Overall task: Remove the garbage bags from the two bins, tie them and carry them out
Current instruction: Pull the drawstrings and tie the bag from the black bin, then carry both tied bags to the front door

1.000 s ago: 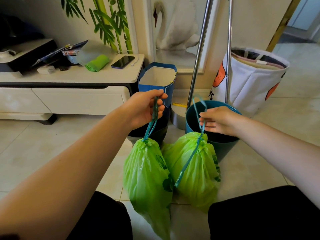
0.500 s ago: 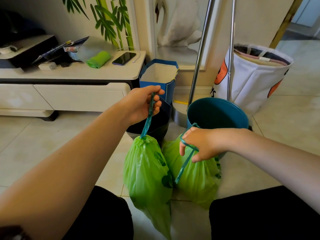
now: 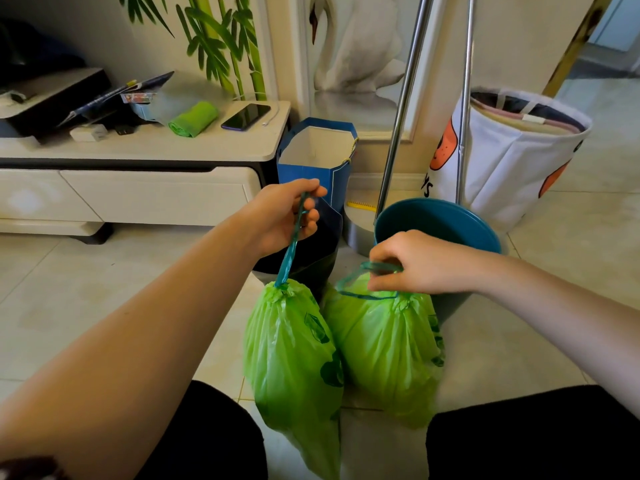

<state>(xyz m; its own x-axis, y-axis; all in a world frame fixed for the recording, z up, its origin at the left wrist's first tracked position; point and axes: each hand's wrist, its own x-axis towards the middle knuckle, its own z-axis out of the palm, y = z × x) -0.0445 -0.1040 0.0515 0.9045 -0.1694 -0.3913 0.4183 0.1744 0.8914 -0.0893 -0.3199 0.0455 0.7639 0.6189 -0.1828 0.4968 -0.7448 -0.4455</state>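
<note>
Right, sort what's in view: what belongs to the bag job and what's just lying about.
Job:
left green bag
right green bag
teal bin
dark bin
left hand, right hand, both on drawstrings

Lying about:
phone
green roll
blue paper bag
laundry basket
two metal poles
</note>
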